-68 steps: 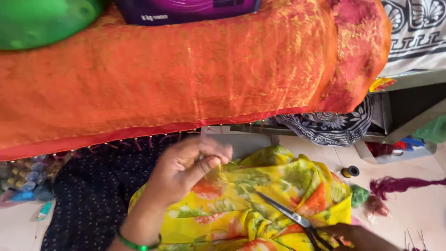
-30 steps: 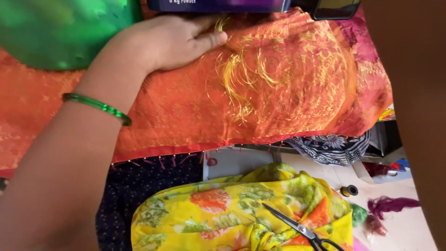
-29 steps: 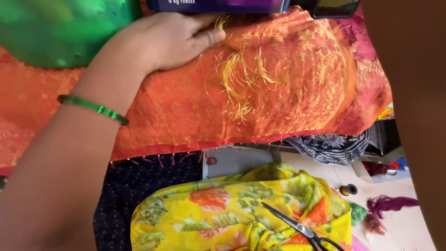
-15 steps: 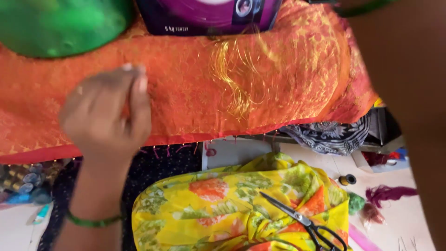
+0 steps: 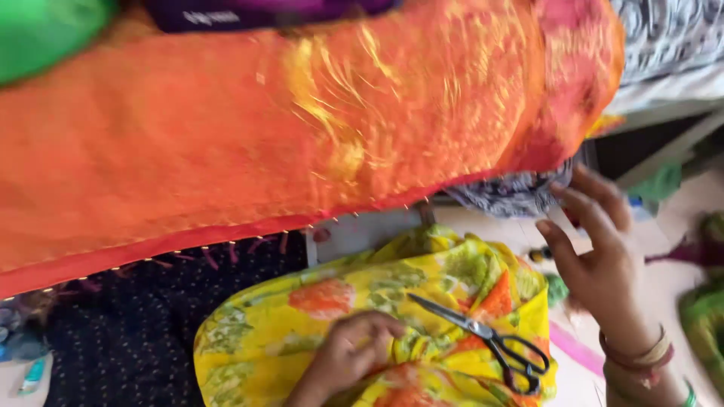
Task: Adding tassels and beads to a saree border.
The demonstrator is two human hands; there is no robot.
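Resting on the yellow floral cloth (image 5: 362, 332), the left hand (image 5: 351, 358) lies low in the view with fingers curled loosely inward, knuckles up; it presses the fabric and grips nothing that I can see. The right hand (image 5: 599, 260) is raised at the right edge, fingers spread and open, palm toward the cloth, holding nothing. Bangles (image 5: 641, 354) sit on its wrist.

Yellow floral cloth: bunched in a mound at lower centre, printed with orange and green patches. Scissors (image 5: 483, 335), black-handled, lie on top of it, blades pointing up-left, handles toward the lower right, just beside the left hand but not touched by it.

Surroundings: a broad orange fabric (image 5: 264, 143) with gold threadwork and a red border hangs across the whole upper half and hides whatever is behind it. Above it, at the top edge, a purple package (image 5: 249, 11), rectangular, with small pale print too blurred to make out. A green rounded shape (image 5: 45, 34) fills the top left corner. Below the orange border lies a dark dotted cloth (image 5: 128, 332). A black-and-white patterned fabric (image 5: 513, 197) shows under the orange edge, near the right fingertips. Small thread spools (image 5: 539, 255) lie on the pale floor (image 5: 671, 283), partly hidden by the right hand.
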